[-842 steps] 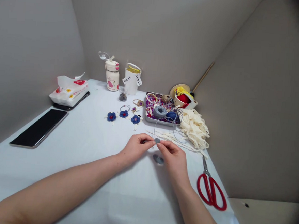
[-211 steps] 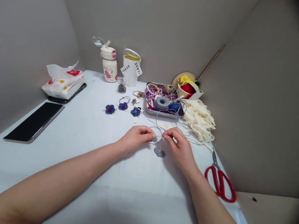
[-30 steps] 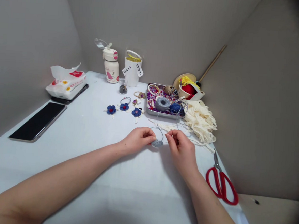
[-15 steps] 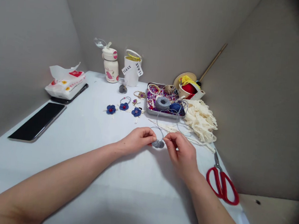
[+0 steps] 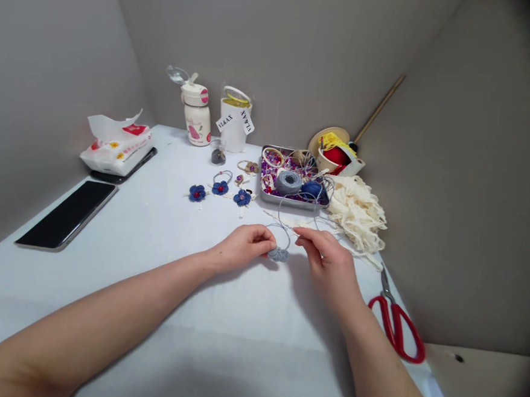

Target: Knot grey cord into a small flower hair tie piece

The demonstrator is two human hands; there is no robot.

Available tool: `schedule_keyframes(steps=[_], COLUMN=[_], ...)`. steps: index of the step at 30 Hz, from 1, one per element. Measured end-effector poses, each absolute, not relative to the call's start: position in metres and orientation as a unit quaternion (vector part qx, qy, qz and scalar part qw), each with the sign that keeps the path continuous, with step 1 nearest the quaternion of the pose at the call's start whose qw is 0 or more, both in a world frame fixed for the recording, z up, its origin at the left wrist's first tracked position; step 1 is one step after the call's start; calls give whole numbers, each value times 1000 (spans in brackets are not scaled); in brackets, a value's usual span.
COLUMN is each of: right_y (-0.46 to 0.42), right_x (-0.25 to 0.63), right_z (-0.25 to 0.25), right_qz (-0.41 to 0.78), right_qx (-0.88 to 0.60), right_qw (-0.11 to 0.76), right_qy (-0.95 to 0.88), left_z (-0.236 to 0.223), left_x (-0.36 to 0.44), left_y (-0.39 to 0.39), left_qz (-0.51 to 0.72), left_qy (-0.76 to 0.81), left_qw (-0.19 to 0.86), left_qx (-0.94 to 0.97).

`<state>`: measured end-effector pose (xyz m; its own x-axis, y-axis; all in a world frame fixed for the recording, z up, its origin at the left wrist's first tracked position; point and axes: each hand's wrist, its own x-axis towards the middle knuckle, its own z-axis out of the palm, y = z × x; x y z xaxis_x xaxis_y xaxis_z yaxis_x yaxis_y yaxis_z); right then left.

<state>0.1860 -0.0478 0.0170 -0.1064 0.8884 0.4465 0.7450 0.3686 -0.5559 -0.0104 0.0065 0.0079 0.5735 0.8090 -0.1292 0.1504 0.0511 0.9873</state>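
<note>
My left hand (image 5: 249,243) pinches a small ruffled piece of grey cordwork (image 5: 278,255) just above the white tabletop. A grey cord (image 5: 288,236) curves from that piece up toward the tray. To the right of the piece, my right hand (image 5: 327,257) has its thumb and forefinger together where a strand of the cord reaches them. Anything else between those fingertips is too small to make out. Beyond my hands lie a blue flower with a red bead (image 5: 197,194), a blue flower on a grey loop (image 5: 220,187) and another blue flower (image 5: 242,197).
A metal tray (image 5: 287,203) holds beads, a grey cord roll (image 5: 288,182) and blue cord (image 5: 312,190). Beside it lies cream lace (image 5: 357,211). Red-handled scissors (image 5: 396,328) rest at the right edge. A phone (image 5: 68,215), tissues (image 5: 118,150), a bottle (image 5: 197,118) and a white canister (image 5: 234,127) stand or lie farther off.
My right hand has drawn slightly right and away from the grey piece. The piece has turned a little in my left fingers, which stay in nearly the same place.
</note>
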Motion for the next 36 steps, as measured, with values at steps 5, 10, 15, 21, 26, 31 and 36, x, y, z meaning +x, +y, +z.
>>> schedule_keyframes(steps=[5,10,15,21,26,31,36], right_y=[-48,-47,-48,-48,-46,-46,-46], right_x=[185,187,185,183,186,185,182], right_z=[19,19,17,16,15,14,13], right_qz=[35,-28,-43,-24,-35,-24,-4], right_qx=[-545,-540,-539,-541,-542,-539,-533], right_qw=[307,295,280,273,279,274,282], right_qy=[-780,-788,-793,-795,-792,-796,-797], left_z=[11,13,13,13,10,11,12], left_x=[-11,-11,-11,-11,-11,-11,-11], left_y=[7,6,6,6,7,7,6], left_qz=[252,250,243,239,243,236,238], left_qy=[375,370,366,364,359,361,360], left_qw=[637,659,663,662,659,654,653], left_qx=[624,606,605,610,615,621,623])
